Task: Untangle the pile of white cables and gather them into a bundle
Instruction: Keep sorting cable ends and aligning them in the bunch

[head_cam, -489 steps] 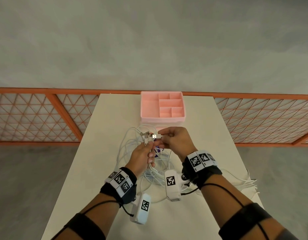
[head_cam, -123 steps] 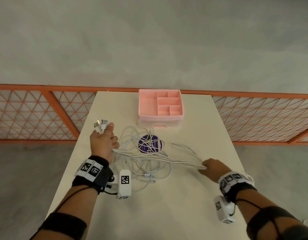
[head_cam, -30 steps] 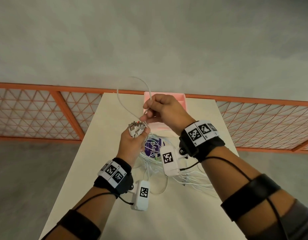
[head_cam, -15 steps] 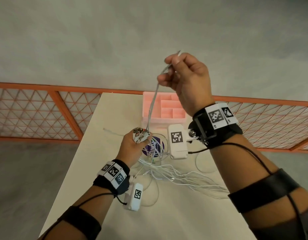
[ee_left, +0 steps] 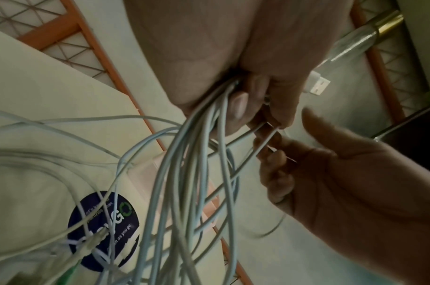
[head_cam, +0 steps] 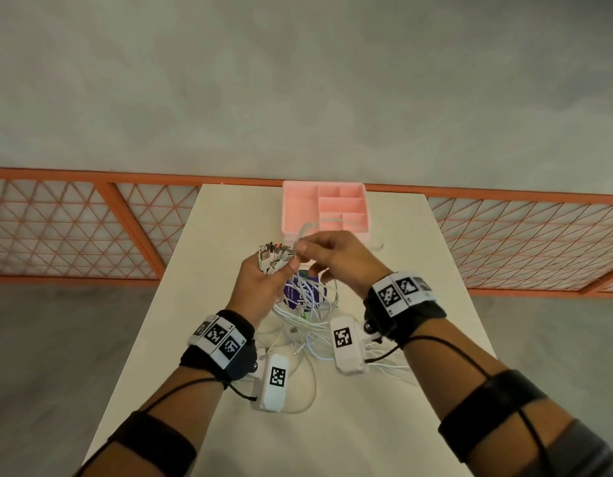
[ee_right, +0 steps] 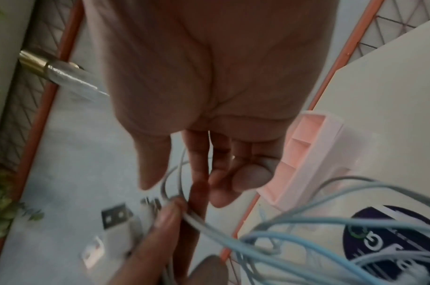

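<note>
Honestly, my left hand [head_cam: 263, 280] is clamped round the plug ends [head_cam: 272, 258] while my right hand [head_cam: 336, 259] pinches one cable [head_cam: 315, 226] beside it; if it's still snagged in the cables [head_cam: 308, 315] below, they'll knot.

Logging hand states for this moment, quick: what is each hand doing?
Left hand: closed around the gathered connector ends of the white cables.
Right hand: fingers pinch one white cable beside those connector ends.

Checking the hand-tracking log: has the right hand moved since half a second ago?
Yes. The right hand has dropped from above the pink tray to its near edge, beside the left hand.
</note>
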